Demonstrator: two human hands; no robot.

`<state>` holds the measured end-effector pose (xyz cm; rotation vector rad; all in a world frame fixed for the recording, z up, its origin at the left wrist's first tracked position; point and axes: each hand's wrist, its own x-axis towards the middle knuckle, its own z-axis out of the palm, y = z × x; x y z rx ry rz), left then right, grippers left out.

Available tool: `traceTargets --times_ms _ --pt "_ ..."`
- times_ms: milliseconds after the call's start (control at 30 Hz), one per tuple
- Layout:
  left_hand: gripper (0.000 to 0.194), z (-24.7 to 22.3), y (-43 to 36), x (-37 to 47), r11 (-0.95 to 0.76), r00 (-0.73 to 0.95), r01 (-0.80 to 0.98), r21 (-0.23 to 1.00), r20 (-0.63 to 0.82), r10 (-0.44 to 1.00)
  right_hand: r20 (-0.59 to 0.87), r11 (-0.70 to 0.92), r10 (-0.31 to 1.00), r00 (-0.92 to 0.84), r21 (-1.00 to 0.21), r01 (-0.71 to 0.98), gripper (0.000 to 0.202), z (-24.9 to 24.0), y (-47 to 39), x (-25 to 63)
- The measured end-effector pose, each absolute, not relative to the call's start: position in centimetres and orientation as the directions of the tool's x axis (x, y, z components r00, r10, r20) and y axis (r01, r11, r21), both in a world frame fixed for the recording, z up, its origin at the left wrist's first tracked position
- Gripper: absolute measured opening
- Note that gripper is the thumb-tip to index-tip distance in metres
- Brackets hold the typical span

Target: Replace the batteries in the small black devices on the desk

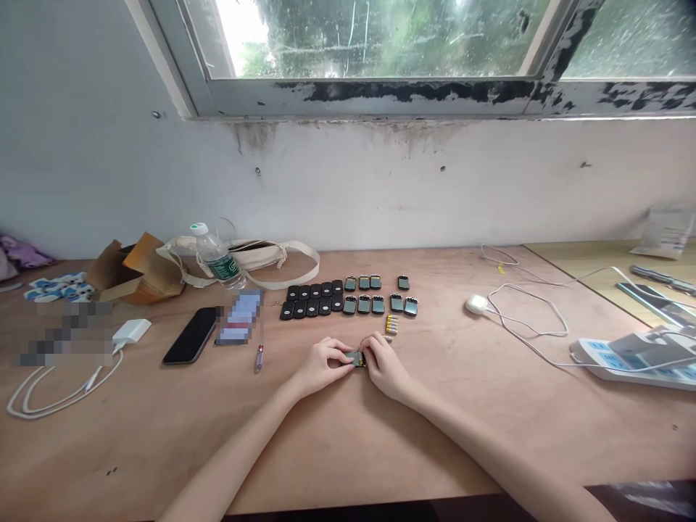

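Observation:
Near the middle of the wooden table (304, 449), a small device with a grey screen (354, 358) lies between my two hands. My left hand (325, 365) grips its left side with thumb and fingers. The fingers of my right hand (383, 365) are pressed together at its right end, where a yellow strip shows. Several batteries (392, 324) lie just beyond my right hand, one partly hidden by it. Behind them stand rows of similar devices with grey screens (364, 304). Several black covers (312, 308) with light oval labels are lined up to their left.
A screwdriver (259, 357), a black phone (191, 336), a bottle (219, 257), a pale bag (261, 255) and an open cardboard box (138, 272) are on the left. To the right are a white charger (477, 304) with its cable and a power strip (631, 366).

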<state>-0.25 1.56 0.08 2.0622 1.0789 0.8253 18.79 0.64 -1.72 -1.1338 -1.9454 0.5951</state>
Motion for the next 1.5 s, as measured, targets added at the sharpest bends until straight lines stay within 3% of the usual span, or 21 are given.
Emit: traceTargets --times_ms 400,600,767,900,1000,1133,1300,1500 --pt "0.007 0.3 1.5 -0.1 -0.423 0.449 0.441 0.792 0.214 0.868 0.285 0.354 0.928 -0.239 -0.874 0.333 0.005 -0.4 -0.3 19.3" --pt "0.008 0.4 1.4 -0.1 -0.416 0.444 0.443 0.795 0.208 0.872 0.275 0.303 0.951 -0.142 -0.920 0.248 0.019 -1.0 -0.3 20.0" --pt "0.007 0.2 1.4 -0.2 -0.429 0.451 0.437 0.791 0.220 0.865 0.321 0.333 0.943 -0.090 -0.894 0.298 0.024 -0.8 -0.5 21.0" --pt "0.008 0.1 1.4 -0.2 -0.423 0.449 0.431 0.797 0.217 0.867 0.218 0.224 0.975 -0.050 -0.944 0.242 0.027 -1.2 -0.1 21.2" --pt "0.009 0.1 1.4 -0.2 -0.423 0.450 0.434 0.795 0.216 0.867 0.056 0.060 0.996 -0.076 -0.997 0.054 0.030 -1.6 0.4 21.0" --pt "0.012 0.2 1.3 -0.1 -0.425 0.451 0.436 0.793 0.216 0.866 -0.089 -0.117 0.982 -0.166 -0.979 -0.168 0.030 -1.7 0.8 20.9" --pt "0.012 0.0 1.3 -0.2 -0.425 0.449 0.424 0.800 0.222 0.866 -0.138 -0.214 0.952 -0.272 -0.938 -0.274 0.030 -1.2 0.8 20.9" --pt "0.010 -0.2 1.3 -0.3 -0.435 0.461 0.424 0.794 0.224 0.859 -0.146 -0.223 0.949 -0.280 -0.938 -0.267 0.029 -1.1 0.7 20.9"
